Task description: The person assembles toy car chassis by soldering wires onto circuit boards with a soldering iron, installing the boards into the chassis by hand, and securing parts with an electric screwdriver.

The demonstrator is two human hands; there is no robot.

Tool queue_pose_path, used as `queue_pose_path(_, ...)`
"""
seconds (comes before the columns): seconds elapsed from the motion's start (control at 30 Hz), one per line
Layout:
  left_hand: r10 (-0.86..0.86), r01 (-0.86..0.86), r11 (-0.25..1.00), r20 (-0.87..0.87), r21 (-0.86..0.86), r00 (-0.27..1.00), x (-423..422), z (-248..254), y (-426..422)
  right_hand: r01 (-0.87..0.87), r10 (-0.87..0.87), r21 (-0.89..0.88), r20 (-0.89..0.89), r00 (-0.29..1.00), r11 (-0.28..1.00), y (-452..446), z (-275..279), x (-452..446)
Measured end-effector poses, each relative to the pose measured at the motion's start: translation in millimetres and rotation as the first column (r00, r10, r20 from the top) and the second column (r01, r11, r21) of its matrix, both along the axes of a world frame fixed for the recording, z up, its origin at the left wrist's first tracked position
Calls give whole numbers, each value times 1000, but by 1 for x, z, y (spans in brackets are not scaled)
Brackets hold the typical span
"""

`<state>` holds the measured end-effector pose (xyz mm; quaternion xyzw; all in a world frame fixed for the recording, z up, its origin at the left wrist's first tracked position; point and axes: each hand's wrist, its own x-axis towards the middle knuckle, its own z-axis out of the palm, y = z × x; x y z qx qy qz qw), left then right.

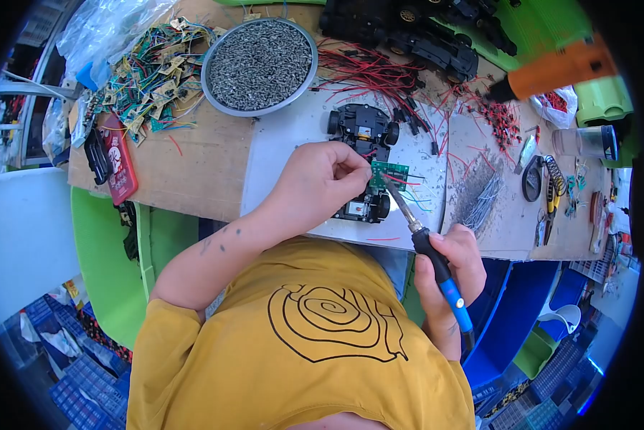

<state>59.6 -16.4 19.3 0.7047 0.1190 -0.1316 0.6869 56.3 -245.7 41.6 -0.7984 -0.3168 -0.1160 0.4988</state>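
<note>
My right hand [456,265] is closed around the blue-and-black handle of a soldering iron [437,261], whose tip touches or nearly touches a small green circuit board [389,176]. With its fingers pinched, my left hand [323,179] is at the left edge of that board; anything finer between the fingertips is hidden. Red and dark wires stick out from the board's right side. Beneath the board lies a black toy car chassis [365,122] with wheels, partly covered by my left hand and the board. A white sheet [282,154] lies under the chassis.
A bowl of screws [259,66] stands at the back, beside a heap of wired boards [164,79]. Red wires [372,72] spread behind the chassis. An orange power screwdriver [555,68] hangs at upper right. Pliers [551,197] and a red phone-like case [121,161] lie at the sides.
</note>
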Motion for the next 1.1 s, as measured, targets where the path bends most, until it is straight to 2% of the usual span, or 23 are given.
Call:
queue_pose_path(0.43, -2, 2, 1000, -4, 11, 1000, 0, -2, -1, -10, 10, 32, -1, 1000, 999, 6, -5, 3)
queue_pose_path(0.63, 14, -14, 1000, 0, 5, 1000, 0, -1, -2, -73, 77, -79, 56, 995, 994, 1, 1, 6)
queue_pose_path(0.7, 4, -4, 1000, -14, 3, 1000, 1, 0, -1, 3, 29, 162, -193, 981, 987, -1, -2, 5)
queue_pose_path(0.73, 3, -3, 1000, -13, 2, 1000, 1, 0, -1, 14, 1, 114, -129, 992, 993, -1, -6, 7)
queue_pose_path(0.77, 1, -1, 1000, -17, 8, 1000, 1, 0, -2, 59, -53, 47, -138, 989, 997, 3, -5, 10)
queue_pose_path(0.83, -3, 3, 1000, -17, 16, 1000, 1, -2, -2, 15, -14, -50, 16, 1000, 999, 15, -14, 32)
queue_pose_path(0.87, 5, -5, 1000, -21, -4, 1000, 0, -3, -2, 15, -14, -47, 19, 1000, 999, 20, -16, 33)
queue_pose_path(0.93, 21, -22, 1000, -27, -21, 999, 0, -4, 0, 65, -63, 5, -167, 984, 998, 36, -22, 32)
queue_pose_path(0.97, 28, -29, 999, -25, -42, 999, -1, -4, 0, 61, -59, 5, -171, 983, 998, 40, -25, 30)
queue_pose_path(1.03, 26, -28, 997, -25, -66, 999, 0, -5, 0, 137, 54, 276, -585, 809, 951, 42, -28, 27)
queue_pose_path(1.1, -33, 25, 995, -76, -96, 997, 3, -2, 4, 118, 19, 212, -551, 834, 970, 38, -28, 31)
